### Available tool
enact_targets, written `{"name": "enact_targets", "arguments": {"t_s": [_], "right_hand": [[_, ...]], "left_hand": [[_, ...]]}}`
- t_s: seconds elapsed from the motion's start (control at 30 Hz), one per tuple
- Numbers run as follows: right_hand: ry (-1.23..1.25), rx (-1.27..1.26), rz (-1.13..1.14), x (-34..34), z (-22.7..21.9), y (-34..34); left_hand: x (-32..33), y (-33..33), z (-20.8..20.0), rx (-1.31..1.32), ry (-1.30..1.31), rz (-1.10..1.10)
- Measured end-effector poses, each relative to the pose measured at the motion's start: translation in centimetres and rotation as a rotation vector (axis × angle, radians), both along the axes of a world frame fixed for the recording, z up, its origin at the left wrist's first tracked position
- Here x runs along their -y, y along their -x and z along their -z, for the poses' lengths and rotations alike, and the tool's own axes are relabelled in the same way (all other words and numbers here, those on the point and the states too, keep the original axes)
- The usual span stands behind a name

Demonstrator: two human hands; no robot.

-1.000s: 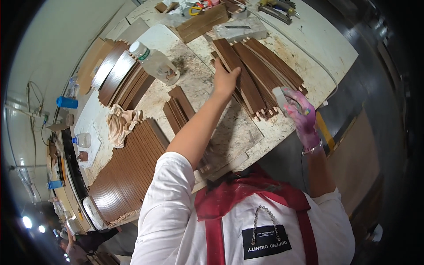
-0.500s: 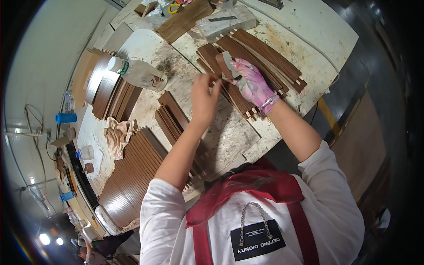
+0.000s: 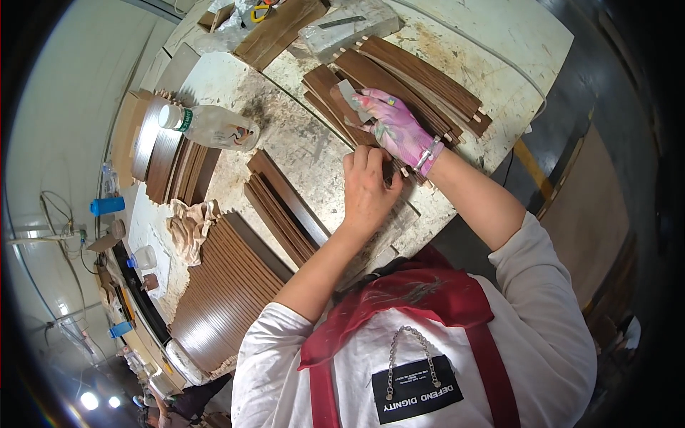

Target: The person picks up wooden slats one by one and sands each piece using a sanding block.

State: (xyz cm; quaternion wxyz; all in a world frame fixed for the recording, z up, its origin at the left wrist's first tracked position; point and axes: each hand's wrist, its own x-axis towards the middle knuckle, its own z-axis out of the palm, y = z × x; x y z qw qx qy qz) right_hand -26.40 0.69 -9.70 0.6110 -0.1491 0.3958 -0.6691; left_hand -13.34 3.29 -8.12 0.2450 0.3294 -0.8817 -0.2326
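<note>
My right hand, in a pink patterned glove with a bracelet at the wrist, pinches a small flat grey piece; whether it is sandpaper or a scraper I cannot tell. It lies over a dark brown wooden slat in a group of similar slats. My bare left hand is closed with curled fingers at the near end of that slat, just below the gloved hand. The fingertips are partly hidden. Beside my right hand lie more brown slats with pale pegs at their ends.
To the left, a large row of slats fills the table, with a crumpled cloth at its corner. A short stack lies nearer. A clear bottle stands by another stack. At the back are a wrapped block and a cardboard box.
My left hand has moved from beside the flat piece toward me, down to the slat's near end. My gloved right hand keeps hold of the piece. The view has shifted slightly.
</note>
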Motion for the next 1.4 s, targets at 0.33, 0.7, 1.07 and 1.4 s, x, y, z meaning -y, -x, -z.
{"name": "enact_targets", "arguments": {"t_s": [0.33, 0.7, 1.07, 1.4], "right_hand": [[0.013, 0.024, 0.031, 0.1, 0.2, -0.1], [-0.035, 0.057, 0.08, 0.1, -0.2, -0.3], [-0.022, 0.025, 0.075, 0.2, 0.2, -0.1], [-0.034, 0.095, 0.107, 0.7, 0.5, -0.8]], "left_hand": [[-0.4, -0.7, -0.1, -0.058, -0.201, -0.051], [-0.3, -0.2, -0.2, 0.033, -0.032, -0.012], [0.6, -0.6, -0.6, 0.026, -0.228, -0.044], [1.0, -3.7, -1.6, -0.023, -0.16, -0.079]]}}
